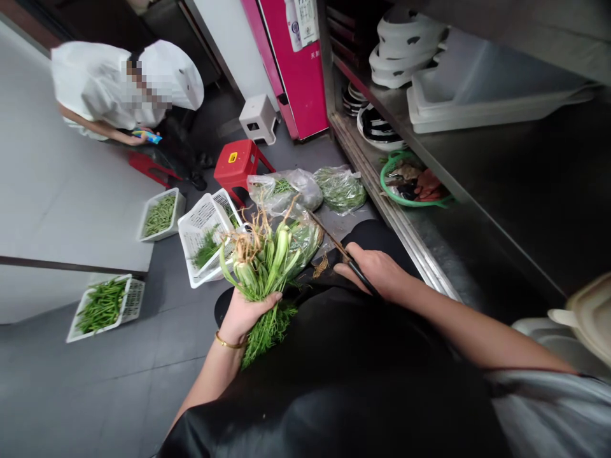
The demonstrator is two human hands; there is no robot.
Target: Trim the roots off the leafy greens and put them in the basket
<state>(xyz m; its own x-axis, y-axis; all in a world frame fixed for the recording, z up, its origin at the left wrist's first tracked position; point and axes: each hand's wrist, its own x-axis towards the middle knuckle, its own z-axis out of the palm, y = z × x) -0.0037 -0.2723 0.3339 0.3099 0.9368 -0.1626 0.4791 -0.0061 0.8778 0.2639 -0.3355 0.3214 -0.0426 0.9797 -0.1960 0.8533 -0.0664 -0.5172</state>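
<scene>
My left hand (pixel 245 313) is wrapped round a bunch of fennel greens (pixel 279 254). Its tangled brown roots and pale stalks point up and away from me, while the feathery leaves hang below my grip over the black apron (pixel 363 362). In my right hand (pixel 379 267) is a knife (pixel 333 236) with a black handle and a narrow, brownish blade. The blade slants up and left, apart from the stalks. Beyond the bunch lie clear plastic bags of greens (pixel 340 191), and some brown root trimmings (pixel 321 266) are on the floor between the hands.
White baskets hold greens (pixel 193 219) and green peppers (pixel 128 312); a tub (pixel 177 213) holds beans. A red stool (pixel 236 159) and grey stool (pixel 258 114) stand ahead. A seated person (pixel 100 83) holds a blue packet. Metal shelving (pixel 429 146) with dishes runs along the right.
</scene>
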